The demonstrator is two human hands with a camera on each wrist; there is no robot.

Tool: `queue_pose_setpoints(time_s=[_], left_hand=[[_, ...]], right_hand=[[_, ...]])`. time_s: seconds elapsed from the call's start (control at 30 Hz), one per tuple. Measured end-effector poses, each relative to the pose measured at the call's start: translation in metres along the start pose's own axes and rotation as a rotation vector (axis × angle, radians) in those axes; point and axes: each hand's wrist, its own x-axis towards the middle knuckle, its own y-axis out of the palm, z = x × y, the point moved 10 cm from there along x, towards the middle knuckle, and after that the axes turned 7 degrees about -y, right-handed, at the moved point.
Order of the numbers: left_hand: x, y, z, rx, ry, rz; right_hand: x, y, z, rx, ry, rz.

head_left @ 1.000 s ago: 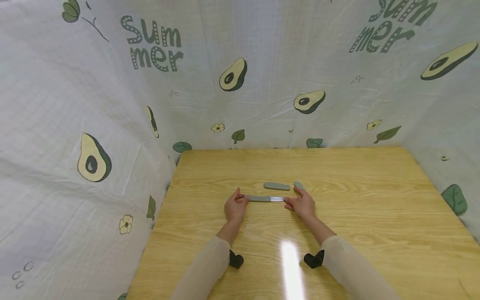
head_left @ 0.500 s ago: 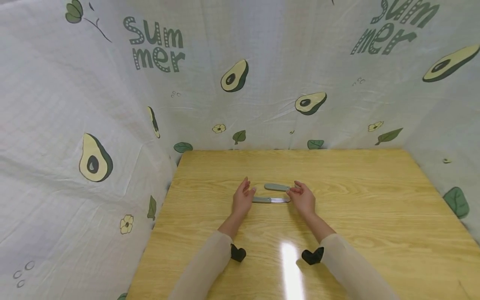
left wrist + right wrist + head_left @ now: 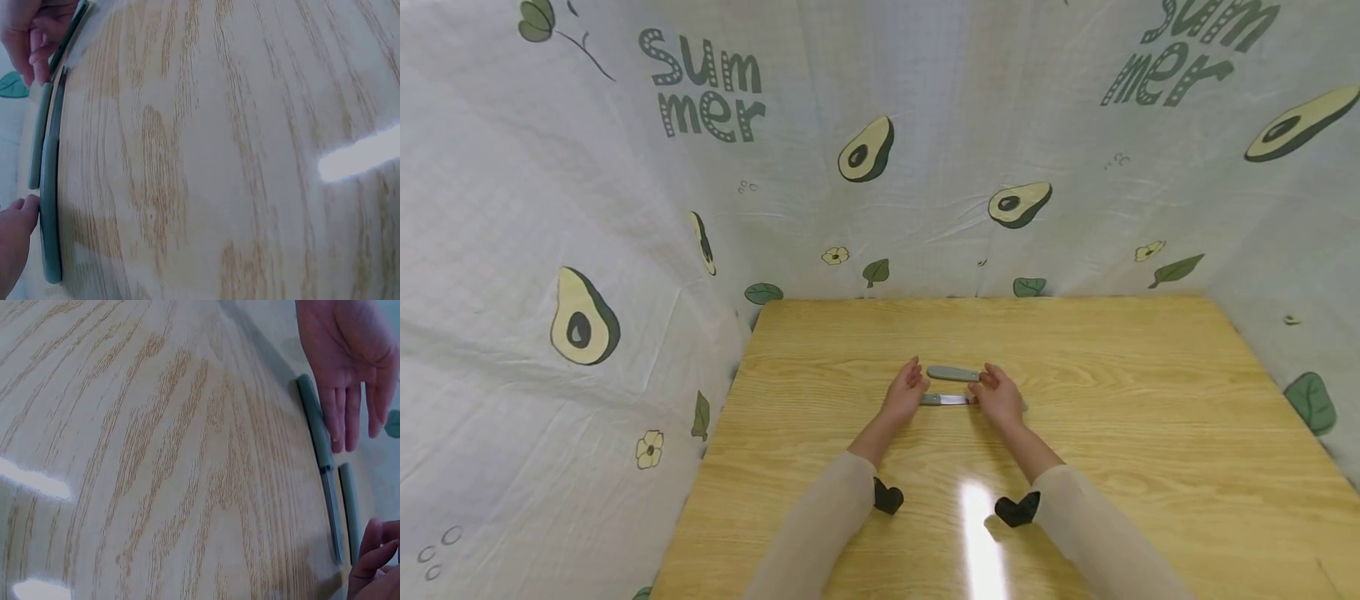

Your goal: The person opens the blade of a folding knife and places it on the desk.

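A small knife [image 3: 930,400] with a grey-green handle lies crosswise on the table, its bare blade [image 3: 955,400] pointing right. My left hand [image 3: 904,392] is at the handle end, fingers straight and fingertips beside the handle, as the right wrist view shows. At the blade's tip is my right hand [image 3: 997,398], fingers loosely bent, nothing between them. Just behind the knife lies a grey-green, handle-shaped piece [image 3: 952,373], its right end near my right fingertips. A third grey-green piece [image 3: 69,34] lies partly hidden behind my right hand.
The wooden table [image 3: 1120,383] extends wide to the right. A pale curtain [image 3: 925,150] printed with avocados and leaves encloses its back and sides. Glare [image 3: 979,533] shines on the tabletop between my forearms.
My left hand let go of the knife's handle end and slid right along it. My right hand released the blade tip, its fingers loosening beside it. The knife lies almost where it was.
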Motion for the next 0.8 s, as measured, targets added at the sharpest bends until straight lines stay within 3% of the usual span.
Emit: queue_pose_setpoints(time_s=[0.17,0.4,0.63,0.8], left_hand=[[0.0034,0.0026,-0.0018,-0.002,-0.002,0.007],[0.0049,0.0081,0.0017,0.03,-0.041,0.033],[0.0052,0.0054,0.0004,0.105,-0.084,-0.027],[0.005,0.0086,-0.0023,0.091,-0.089,-0.006]], right_hand=[[-0.0001,-0.0002,-0.0001,0.055,0.006,-0.009],[-0.0014,0.0033,-0.0017,0.05,0.024,-0.012],[-0.0014,0.0048,-0.0036,0.07,0.031,-0.01],[-0.0021,0.0044,-0.0028,0.055,0.031,-0.007]])
